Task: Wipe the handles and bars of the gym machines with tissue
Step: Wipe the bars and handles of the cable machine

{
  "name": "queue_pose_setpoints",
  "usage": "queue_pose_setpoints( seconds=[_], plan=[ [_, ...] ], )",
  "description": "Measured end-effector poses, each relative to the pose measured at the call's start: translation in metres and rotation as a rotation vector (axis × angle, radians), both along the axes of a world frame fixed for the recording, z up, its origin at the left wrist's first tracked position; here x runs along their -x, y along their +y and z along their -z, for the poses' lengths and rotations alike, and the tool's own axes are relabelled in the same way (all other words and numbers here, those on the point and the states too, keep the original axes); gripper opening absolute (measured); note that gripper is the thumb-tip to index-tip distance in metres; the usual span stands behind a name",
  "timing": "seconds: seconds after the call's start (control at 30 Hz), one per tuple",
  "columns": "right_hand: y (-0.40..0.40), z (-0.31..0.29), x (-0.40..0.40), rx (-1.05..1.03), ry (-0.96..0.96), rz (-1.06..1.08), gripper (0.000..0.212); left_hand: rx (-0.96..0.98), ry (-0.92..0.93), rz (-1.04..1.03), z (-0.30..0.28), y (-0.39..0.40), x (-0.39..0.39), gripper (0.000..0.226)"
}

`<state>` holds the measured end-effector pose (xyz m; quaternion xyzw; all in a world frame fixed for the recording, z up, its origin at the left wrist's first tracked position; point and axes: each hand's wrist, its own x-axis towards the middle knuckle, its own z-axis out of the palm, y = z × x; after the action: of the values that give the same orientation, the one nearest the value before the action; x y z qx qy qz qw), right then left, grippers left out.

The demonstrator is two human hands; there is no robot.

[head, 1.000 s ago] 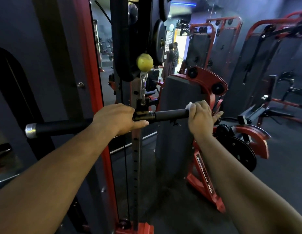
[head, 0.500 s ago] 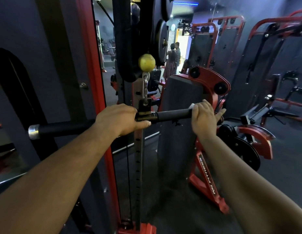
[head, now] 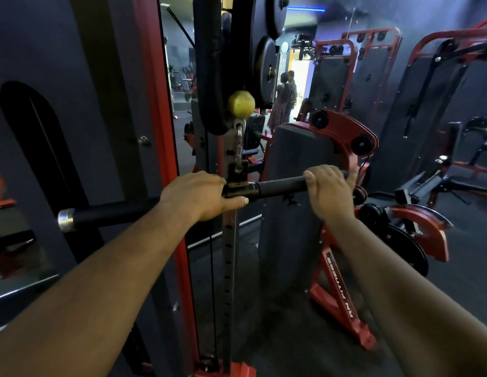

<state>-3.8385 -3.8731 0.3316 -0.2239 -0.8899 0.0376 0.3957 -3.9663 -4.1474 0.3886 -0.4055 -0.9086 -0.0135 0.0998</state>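
A black cable bar (head: 280,186) hangs crosswise at chest height on a red-framed gym machine (head: 155,104), clipped by a metal carabiner (head: 239,148) beneath a yellow stopper ball (head: 241,104). The bar's foam-covered grip is dark and matte, with a bright steel cap (head: 65,219) at its left end — its right end is hidden behind the person's hand. The left hand (head: 198,195) grips the bar just left of the centre bracket, fingers curled over the top and thumb lying along the underside. The right hand (head: 329,194) is wrapped over the bar's right stretch, fingers pressed together and curled over it; no tissue shows from this angle, and whether one lies under the palm cannot be told. Behind the bar stands a grey padded machine with red framing (head: 343,131) — two people (head: 287,96) stand far off in a lit doorway.
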Motion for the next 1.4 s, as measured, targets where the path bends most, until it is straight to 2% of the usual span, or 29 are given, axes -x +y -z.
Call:
queue_pose_setpoints(
  seconds=[0.07,0.13,0.23,0.33,0.4,0.63,0.73,0.83,0.9,1.0,1.1,1.17,1.27,1.4],
  plan=[
    [0.001,0.005,-0.004,0.079,0.077,0.019,0.054,-0.004,-0.006,0.004,0.0,0.0,-0.001,0.063],
    [-0.024,0.009,0.002,0.108,0.099,-0.011,0.067,-0.005,-0.006,-0.004,0.0,0.002,-0.002,0.062],
    [-0.084,0.019,0.02,-0.051,-0.044,-0.218,0.069,-0.011,0.022,-0.018,0.0,0.005,-0.003,0.058],
    [-0.101,0.024,0.028,-0.191,-0.062,-0.345,0.063,-0.014,-0.001,-0.017,0.001,0.006,-0.003,0.05],
    [-0.085,0.016,0.024,-0.216,-0.081,-0.296,0.058,-0.023,-0.019,-0.013,0.002,0.004,-0.002,0.052],
    [-0.002,-0.013,0.008,-0.003,-0.022,0.06,0.058,-0.041,-0.006,-0.008,0.003,0.003,-0.003,0.062],
    [-0.027,-0.005,0.013,0.079,-0.021,-0.005,0.061,-0.026,0.01,-0.02,0.0,0.005,-0.004,0.063],
    [-0.075,0.02,0.023,0.022,-0.003,-0.216,0.056,-0.028,0.01,-0.034,0.001,0.006,-0.004,0.062],
    [-0.081,0.026,0.023,-0.039,0.016,-0.272,0.05,-0.038,0.001,-0.03,0.003,0.005,-0.003,0.062],
    [-0.043,0.015,0.016,-0.069,-0.007,-0.177,0.053,-0.047,-0.011,-0.019,0.004,0.002,-0.004,0.061],
    [0.004,0.003,0.008,0.106,0.048,0.014,0.062,-0.024,-0.008,-0.022,0.0,0.0,-0.007,0.061],
    [0.008,0.004,0.009,0.196,0.096,0.056,0.057,-0.021,-0.011,-0.024,-0.002,0.001,-0.01,0.06],
    [-0.033,0.018,0.019,0.184,0.112,-0.018,0.047,-0.033,-0.021,-0.031,-0.001,0.004,-0.011,0.059],
    [-0.082,0.032,0.025,-0.002,0.106,-0.208,0.052,-0.045,-0.025,-0.035,0.003,0.006,-0.012,0.061]
  ],
)
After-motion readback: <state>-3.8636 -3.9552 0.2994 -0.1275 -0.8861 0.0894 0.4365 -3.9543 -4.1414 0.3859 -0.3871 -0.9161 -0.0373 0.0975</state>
